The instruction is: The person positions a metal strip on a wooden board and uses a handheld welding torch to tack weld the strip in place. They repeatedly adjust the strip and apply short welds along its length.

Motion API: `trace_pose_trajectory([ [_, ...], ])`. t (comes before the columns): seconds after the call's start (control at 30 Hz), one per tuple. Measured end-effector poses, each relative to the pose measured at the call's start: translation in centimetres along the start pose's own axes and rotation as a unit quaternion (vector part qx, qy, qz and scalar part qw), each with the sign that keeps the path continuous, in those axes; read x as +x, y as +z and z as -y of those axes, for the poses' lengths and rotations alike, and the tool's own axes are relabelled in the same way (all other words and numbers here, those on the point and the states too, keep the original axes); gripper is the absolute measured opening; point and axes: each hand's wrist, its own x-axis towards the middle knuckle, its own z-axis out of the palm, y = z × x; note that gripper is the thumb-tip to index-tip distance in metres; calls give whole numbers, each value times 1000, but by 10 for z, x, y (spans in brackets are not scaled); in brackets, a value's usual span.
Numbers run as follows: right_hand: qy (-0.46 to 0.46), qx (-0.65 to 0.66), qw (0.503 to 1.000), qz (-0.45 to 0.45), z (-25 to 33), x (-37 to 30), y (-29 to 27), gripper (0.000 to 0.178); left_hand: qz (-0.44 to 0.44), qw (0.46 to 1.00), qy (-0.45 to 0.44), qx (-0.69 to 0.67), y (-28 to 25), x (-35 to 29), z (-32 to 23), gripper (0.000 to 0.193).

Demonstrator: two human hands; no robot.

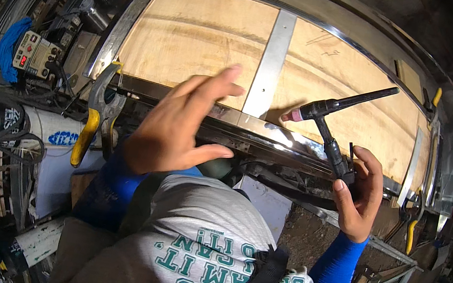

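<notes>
While a shiny metal frame (253, 124) borders the work, a pale plywood panel (209, 30) spans its inside. Left of the person lies a white gas cylinder (40, 125) with blue markings. A flat metal strip (272, 59) crosses the panel, and a clamp (106, 98) with yellow handles sits at the frame's near left corner. A small power unit (37, 53) with a red display stands farther left. Over the panel's near edge, right of the strip, is a black welding torch (329, 141), its lower end grasped between the right hand's (360, 200) thumb and fingers. The left hand (179, 121), slightly blurred, is loosely spread, gripping nothing. The torch's pink nozzle (292, 115) points leftward near the panel; contact cannot be told
</notes>
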Motion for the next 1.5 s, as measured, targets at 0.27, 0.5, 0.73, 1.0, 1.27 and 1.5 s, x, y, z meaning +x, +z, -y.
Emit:
trace_pose_trajectory([
  [0.27,-21,-59,996,58,-6,29,15,51,51,999,6,17,22,18,26,121],
  [0.5,-32,-105,991,79,-6,34,23,46,64,998,-8,3,24,17,32,122],
  [0.73,-54,-121,983,125,2,45,28,44,62,996,-19,-57,17,25,34,116],
  [1.0,-73,-128,976,161,9,56,23,46,54,996,-16,-73,15,29,32,109],
  [1.27,-78,-119,974,174,6,60,22,46,-50,929,-193,-310,16,36,11,79],
  [1.5,-89,-124,972,177,2,59,20,47,22,681,-272,-679,-3,23,3,89],
])
